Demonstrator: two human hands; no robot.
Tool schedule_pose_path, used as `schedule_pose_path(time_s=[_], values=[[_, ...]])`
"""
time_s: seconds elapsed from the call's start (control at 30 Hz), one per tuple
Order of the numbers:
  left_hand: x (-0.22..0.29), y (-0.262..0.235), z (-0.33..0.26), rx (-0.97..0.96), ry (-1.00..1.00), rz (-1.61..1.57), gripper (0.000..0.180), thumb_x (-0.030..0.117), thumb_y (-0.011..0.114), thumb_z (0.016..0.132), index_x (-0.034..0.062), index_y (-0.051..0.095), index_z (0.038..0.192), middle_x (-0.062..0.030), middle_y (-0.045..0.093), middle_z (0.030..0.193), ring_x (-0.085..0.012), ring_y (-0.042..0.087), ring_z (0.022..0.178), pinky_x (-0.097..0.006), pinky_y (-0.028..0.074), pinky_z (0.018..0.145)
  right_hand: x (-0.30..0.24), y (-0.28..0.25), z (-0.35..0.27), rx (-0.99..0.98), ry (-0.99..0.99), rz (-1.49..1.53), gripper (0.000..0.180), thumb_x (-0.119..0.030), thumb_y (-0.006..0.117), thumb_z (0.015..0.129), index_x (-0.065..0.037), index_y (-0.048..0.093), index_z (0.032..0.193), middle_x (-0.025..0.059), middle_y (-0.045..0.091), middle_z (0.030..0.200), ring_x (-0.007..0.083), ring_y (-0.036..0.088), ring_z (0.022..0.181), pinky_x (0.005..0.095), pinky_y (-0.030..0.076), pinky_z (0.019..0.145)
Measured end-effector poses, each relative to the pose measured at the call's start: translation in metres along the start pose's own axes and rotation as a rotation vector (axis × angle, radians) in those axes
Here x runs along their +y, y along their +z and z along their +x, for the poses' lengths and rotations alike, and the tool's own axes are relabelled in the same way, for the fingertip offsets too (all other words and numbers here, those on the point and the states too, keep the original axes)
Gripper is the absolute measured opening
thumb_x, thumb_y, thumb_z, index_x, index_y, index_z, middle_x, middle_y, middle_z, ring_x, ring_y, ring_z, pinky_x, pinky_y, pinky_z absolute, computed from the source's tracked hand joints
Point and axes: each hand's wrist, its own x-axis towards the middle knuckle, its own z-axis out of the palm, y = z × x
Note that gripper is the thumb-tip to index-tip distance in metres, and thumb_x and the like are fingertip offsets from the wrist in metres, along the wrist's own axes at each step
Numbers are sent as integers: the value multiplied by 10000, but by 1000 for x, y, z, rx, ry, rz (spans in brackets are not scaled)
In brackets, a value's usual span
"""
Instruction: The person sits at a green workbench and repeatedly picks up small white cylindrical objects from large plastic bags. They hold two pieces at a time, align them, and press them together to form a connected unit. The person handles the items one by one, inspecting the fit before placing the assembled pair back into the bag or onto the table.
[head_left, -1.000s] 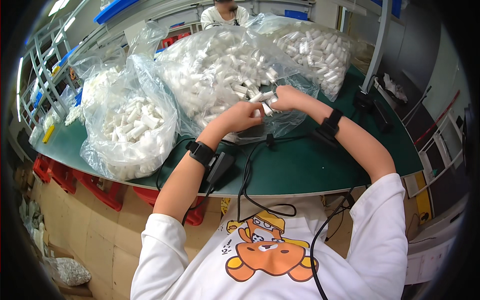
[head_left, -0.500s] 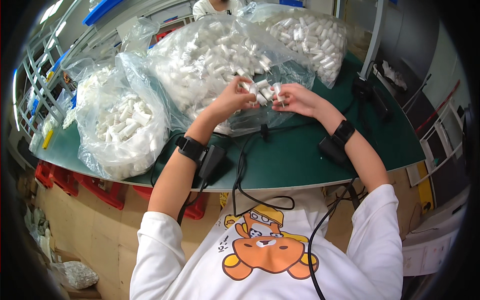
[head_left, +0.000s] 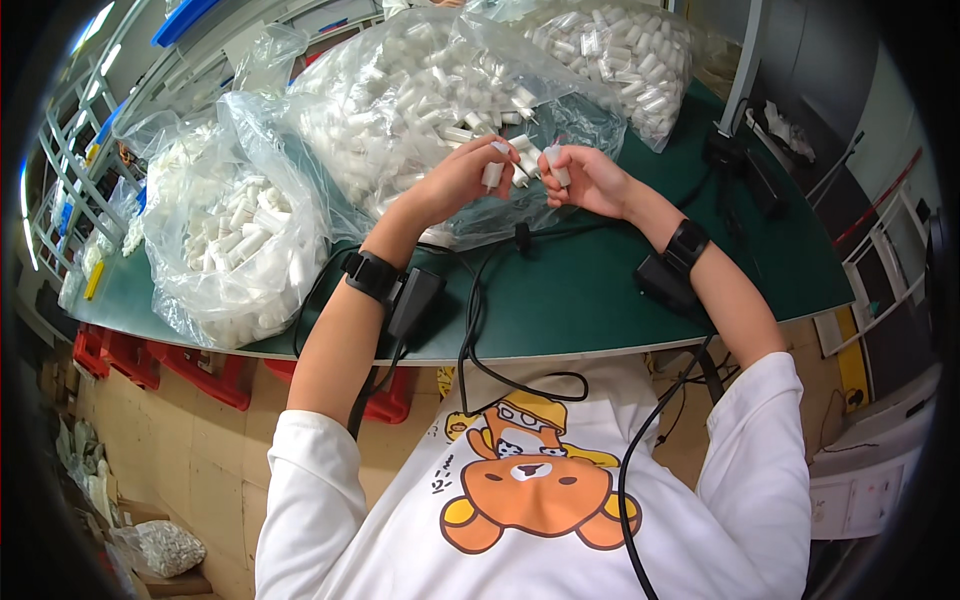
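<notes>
My left hand (head_left: 455,182) is closed on a small white plastic cylinder (head_left: 493,173) with a narrow tip pointing down. Across a small gap, my right hand (head_left: 597,183) pinches another small white cylinder (head_left: 558,172) between thumb and fingers. Both hands hover over the front of a large clear plastic bag (head_left: 390,110) filled with similar white cylinders. Several loose cylinders (head_left: 520,150), some with thin pins at their ends, lie at the bag's mouth between and behind my hands.
An open clear bag (head_left: 240,250) of white tubes stands at the left, and another full bag (head_left: 625,60) at the back right. Black cables (head_left: 475,310) cross the green table (head_left: 560,310) toward me. A metal post (head_left: 745,70) rises at the right. Red stools (head_left: 215,375) are below.
My hands have drawn slightly farther apart, each still with a white cylinder. The left one's cylinder now hangs more plainly below the fingers. The whole view has shifted a little.
</notes>
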Motion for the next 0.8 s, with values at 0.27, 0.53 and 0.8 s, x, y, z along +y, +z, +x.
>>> schedule_pose_path(time_s=[0.27, 0.53, 0.8], values=[[2, 4, -1, -84, 32, -192, 217, 253, 355, 895, 80, 474, 840, 17, 393, 644, -104, 384, 581, -264, 376, 605, -1, 1, 2, -64, 24, 12, 313, -335, 331, 907, -65, 465, 824, 13, 428, 653, 128, 386, 580, 267, 358, 581], [2, 2, -2, -38, 54, -182, 225, 243, 358, 892, 63, 492, 887, 22, 354, 621, -98, 334, 545, -256, 323, 548, 3, 0, 6, 45, -82, -17, 281, -288, 316, 918, -56, 460, 852, 17, 429, 675, 127, 383, 597, 272, 360, 592], [0, 4, 1, -43, 24, -243, 282, 283, 344, 899, 53, 506, 914, 11, 386, 643, -108, 362, 555, -256, 331, 562, 1, -5, 3, 38, -134, 66, 339, -340, 332, 901, -31, 470, 878, 35, 449, 689, 143, 423, 617, 297, 382, 641]])
